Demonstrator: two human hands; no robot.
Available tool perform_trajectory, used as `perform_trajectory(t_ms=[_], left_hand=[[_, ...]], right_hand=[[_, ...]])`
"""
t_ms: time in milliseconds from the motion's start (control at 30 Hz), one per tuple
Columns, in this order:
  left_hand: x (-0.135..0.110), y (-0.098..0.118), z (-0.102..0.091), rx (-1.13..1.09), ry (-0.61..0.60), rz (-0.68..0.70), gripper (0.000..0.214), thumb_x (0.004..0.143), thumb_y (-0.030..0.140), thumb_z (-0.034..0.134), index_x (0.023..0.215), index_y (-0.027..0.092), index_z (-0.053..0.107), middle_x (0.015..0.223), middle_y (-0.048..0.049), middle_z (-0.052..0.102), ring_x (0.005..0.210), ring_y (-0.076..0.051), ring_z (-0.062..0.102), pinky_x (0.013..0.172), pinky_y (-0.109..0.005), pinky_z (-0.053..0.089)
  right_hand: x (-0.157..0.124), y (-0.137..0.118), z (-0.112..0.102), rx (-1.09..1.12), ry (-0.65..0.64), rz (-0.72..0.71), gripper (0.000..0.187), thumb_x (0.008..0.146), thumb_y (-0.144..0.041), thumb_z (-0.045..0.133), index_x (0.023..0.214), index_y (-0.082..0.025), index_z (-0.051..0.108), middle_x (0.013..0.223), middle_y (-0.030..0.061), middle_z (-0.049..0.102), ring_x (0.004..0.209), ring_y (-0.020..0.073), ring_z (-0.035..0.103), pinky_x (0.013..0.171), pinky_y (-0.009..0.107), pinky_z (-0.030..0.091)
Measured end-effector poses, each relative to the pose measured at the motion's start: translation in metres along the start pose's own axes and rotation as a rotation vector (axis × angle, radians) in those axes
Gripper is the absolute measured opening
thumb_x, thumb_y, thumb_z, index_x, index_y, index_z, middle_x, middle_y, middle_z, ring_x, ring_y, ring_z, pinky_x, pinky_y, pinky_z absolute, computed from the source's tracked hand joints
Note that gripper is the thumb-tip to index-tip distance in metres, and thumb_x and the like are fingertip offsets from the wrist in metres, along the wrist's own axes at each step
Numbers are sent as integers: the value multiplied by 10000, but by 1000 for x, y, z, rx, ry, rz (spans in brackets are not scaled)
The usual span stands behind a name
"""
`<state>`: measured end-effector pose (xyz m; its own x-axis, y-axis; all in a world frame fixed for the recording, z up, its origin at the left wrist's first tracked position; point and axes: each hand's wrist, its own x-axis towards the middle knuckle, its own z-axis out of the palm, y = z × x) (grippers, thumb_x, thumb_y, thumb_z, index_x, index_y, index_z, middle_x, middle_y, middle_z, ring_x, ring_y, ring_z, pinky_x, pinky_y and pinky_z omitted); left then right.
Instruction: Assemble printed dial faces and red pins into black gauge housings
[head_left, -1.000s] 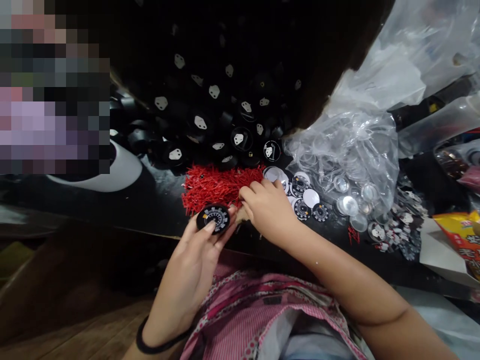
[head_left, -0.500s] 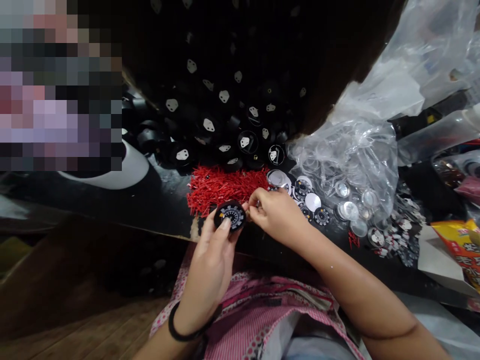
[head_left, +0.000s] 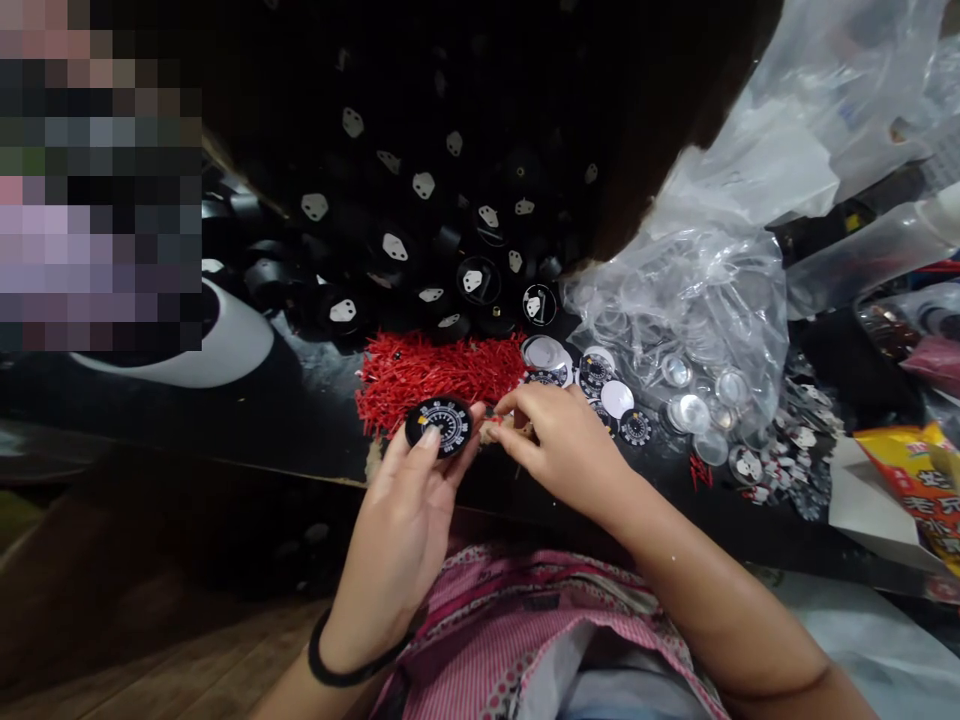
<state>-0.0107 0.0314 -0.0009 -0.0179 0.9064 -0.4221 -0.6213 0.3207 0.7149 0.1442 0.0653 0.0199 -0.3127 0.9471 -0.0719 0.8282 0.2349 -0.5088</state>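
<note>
A round black gauge [head_left: 448, 428], its dial printed with white marks and one yellow patch, is gripped in my left hand [head_left: 405, 510], the thumb lying on the dial face. Just right of the gauge, my right hand [head_left: 566, 435] pinches a small red needle [head_left: 493, 420], mostly covered by the fingertips. Behind both hands lies a heap of red needles [head_left: 439, 375]. Loose black dial plates [head_left: 635, 427] and white discs [head_left: 616, 399] are scattered beyond my right hand.
Many black gauge housings [head_left: 480, 280] fill a dark container at the back. A clear plastic bag [head_left: 690, 290] of transparent covers lies right, near small metal parts [head_left: 795, 465] and a yellow packet [head_left: 911, 480]. A white bowl-like container [head_left: 240, 345] and a blurred-out area are at left.
The view has shifted slightly, so most things appear further left. My right fingertips have parted a little from the gauge, and a red tip shows between them. My left hand still holds the gauge.
</note>
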Motion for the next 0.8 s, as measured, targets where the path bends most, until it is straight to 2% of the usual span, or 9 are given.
perform_trajectory(t_ms=[133, 233, 333, 433, 533, 633, 800], left_hand=[[-4, 3, 1, 11, -24, 1, 174, 918, 319, 610, 1028, 231, 713, 1140, -55, 745, 1257, -272, 589, 1119, -447, 425], [-3, 3, 2, 13, 3, 34, 188, 920, 314, 602, 1066, 235, 690, 1119, -61, 749, 1177, -246, 645, 1085, -424, 455], [2, -3, 7, 52, 28, 20, 253, 895, 294, 636, 1148, 294, 652, 1142, -18, 735, 1156, -203, 649, 1064, -354, 461], [5, -12, 11, 100, 7, -14, 267, 841, 269, 691, 1105, 291, 665, 1112, 5, 719, 1129, -202, 649, 1013, -322, 493], [5, -17, 9, 172, -21, 12, 252, 827, 286, 715, 1076, 288, 677, 1143, 7, 697, 1106, -196, 643, 987, -298, 498], [3, -20, 3, 297, -66, 78, 258, 858, 320, 689, 1115, 304, 664, 1204, 7, 672, 1131, -188, 623, 1022, -298, 464], [1, -20, -6, 389, -122, 136, 286, 881, 343, 664, 1164, 306, 638, 1148, 1, 686, 1132, -190, 633, 1044, -323, 447]], right_hand=[[-2, -1, 0, -75, 69, -51, 169, 977, -297, 565, 865, -179, 610, 880, 35, 701, 865, 196, 612, 799, 337, 317], [-7, -4, -4, 51, 132, -85, 213, 974, -327, 577, 817, -183, 594, 827, 14, 688, 801, 168, 609, 774, 316, 330], [-10, -10, -7, 187, 119, -140, 179, 981, -318, 568, 863, -190, 611, 861, 7, 700, 838, 158, 623, 788, 302, 347], [-13, -16, -8, 165, 75, -86, 137, 988, -240, 542, 896, -181, 626, 893, 25, 707, 858, 170, 619, 785, 311, 350], [-14, -17, -9, 147, 53, -12, 130, 979, -224, 549, 879, -179, 621, 878, 26, 698, 821, 168, 607, 766, 314, 352], [-16, -14, -11, 174, 50, -9, 133, 973, -219, 558, 856, -182, 609, 845, 10, 684, 787, 154, 594, 752, 308, 347], [-19, -14, -13, 250, 69, -17, 138, 962, -211, 579, 829, -180, 595, 784, -16, 655, 717, 131, 556, 726, 292, 339]])
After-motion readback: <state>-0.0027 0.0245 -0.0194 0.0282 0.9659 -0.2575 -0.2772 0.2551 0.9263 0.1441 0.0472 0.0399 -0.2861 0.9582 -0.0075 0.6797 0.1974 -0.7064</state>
